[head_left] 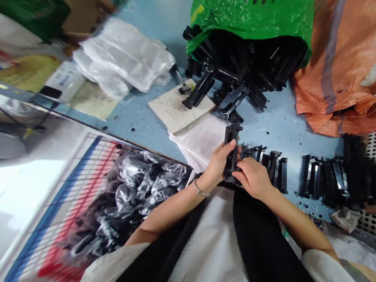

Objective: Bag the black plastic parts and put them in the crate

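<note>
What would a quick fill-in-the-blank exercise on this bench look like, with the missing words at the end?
1. The left hand and right hand are both on one part, coloured ____.
2. The bracelet is on the ____ wrist.
3. Loose parts lie at the mouth of a bag whose main colour is ____.
4. The sack beside that bag is mainly ____ in colour.

Missing words: black; left; green; orange.

The left hand (218, 161) grips a black part (232, 134); the right hand (255, 177) touches its lower end. Black pieces (200, 89) protrude from a green bag (253, 15) on a blue table (273, 124). Plastic-wrapped items (131, 189) lie below.
</note>
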### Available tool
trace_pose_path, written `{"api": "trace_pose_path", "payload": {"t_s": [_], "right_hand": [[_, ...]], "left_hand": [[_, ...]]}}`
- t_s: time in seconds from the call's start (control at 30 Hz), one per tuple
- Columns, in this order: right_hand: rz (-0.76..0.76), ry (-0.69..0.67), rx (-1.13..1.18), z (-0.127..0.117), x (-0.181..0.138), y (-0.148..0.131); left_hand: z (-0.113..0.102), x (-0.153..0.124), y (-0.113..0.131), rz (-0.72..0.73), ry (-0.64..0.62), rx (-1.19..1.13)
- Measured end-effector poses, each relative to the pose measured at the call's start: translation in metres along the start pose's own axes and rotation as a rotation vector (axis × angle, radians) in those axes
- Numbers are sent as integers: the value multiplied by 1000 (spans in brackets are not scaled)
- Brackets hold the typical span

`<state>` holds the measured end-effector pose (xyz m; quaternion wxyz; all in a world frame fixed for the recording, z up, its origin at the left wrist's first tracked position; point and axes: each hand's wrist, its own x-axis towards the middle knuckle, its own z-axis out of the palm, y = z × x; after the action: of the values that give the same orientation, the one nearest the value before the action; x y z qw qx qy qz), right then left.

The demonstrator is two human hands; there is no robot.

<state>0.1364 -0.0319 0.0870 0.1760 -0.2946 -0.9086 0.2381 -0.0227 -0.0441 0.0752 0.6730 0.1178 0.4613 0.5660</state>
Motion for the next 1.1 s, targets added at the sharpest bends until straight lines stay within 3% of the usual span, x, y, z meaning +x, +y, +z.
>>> {"api": "trace_pose_path", "payload": {"t_s": [0.07, 0.17, 0.23, 0.3, 0.37, 0.43, 0.5, 0.57, 0.63, 0.73, 0.87, 0.93, 1.03, 1.1], "right_hand": [[-27, -18, 14, -2, 0, 0], [-118, -64, 30, -15, 4, 1], [-194, -168, 47, -22, 4, 1], [-230, -256, 62, -25, 0, 2], [-156, -263, 77, -25, -5, 6], [27, -202, 152, -23, -11, 14], [269, -69, 365, -20, -15, 21], [493, 101, 693, -14, -17, 25], [647, 227, 1001, -6, -20, 22], [775, 262, 1266, 6, -24, 10], [824, 119, 1555, 27, -23, -14], [826, -2, 1743, 41, -18, -27], [890, -184, 2017, 64, -10, -39], [953, -228, 2158, 76, -5, -41]], "left_hand": [[-16, 0, 2, -113, -83, 84], [-44, -9, 12, -500, -486, 269], [-59, -16, 22, -732, -745, 348], [-68, -20, 29, -792, -841, 429], [-73, -15, 31, -568, -725, 588], [-76, -3, 25, -81, -436, 810], [-79, 14, 13, 378, -153, 1034], [-83, 27, 0, 601, -30, 1209], [-91, 33, -7, 642, -17, 1319], [-107, 34, -3, 586, 23, 1301], [-123, 38, 16, 354, 37, 870], [-126, 41, 22, 333, 43, 753], [-130, 42, 29, 526, 55, 952], [-131, 39, 33, 695, 36, 1178]]}}
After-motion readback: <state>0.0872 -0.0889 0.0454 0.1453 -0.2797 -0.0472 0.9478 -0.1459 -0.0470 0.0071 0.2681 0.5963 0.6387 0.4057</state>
